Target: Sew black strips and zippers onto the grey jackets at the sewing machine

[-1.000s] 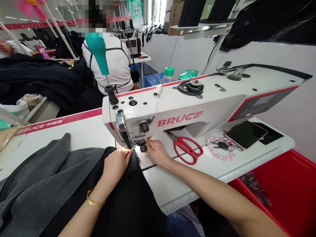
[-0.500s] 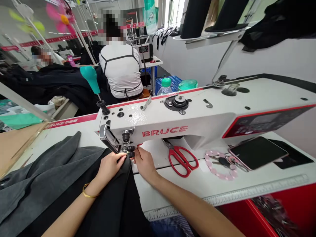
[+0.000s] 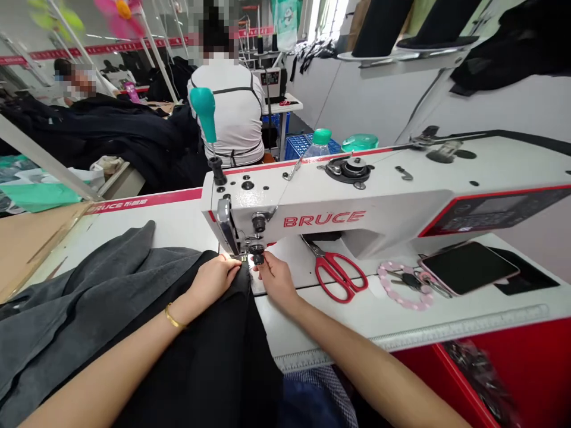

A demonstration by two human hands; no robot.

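Dark grey and black fabric (image 3: 178, 351) drapes over the left of the table and down its front, one edge running under the head of a white sewing machine (image 3: 325, 202). My left hand (image 3: 214, 278), wearing a gold bracelet (image 3: 173, 316), is closed on that fabric just left of the presser foot (image 3: 244, 260). On the other side of the needle area, my right hand (image 3: 277, 279) has its thumb and fingers pinched together beside the black tension knob (image 3: 257, 257). The knob partly hides its fingertips, and what they hold cannot be made out.
Red-handled scissors (image 3: 341, 276), a pink beaded ring with keys (image 3: 405, 285) and a phone (image 3: 468, 267) lie right of my hands. A clear ruler (image 3: 414, 336) lines the front edge. A teal-handled screwdriver (image 3: 204, 116) stands on the machine; a person (image 3: 229, 113) sits beyond.
The camera view has shifted, so the machine and both hands appear farther right and slightly higher. Both hands stay by the needle area, the left still on the fabric.
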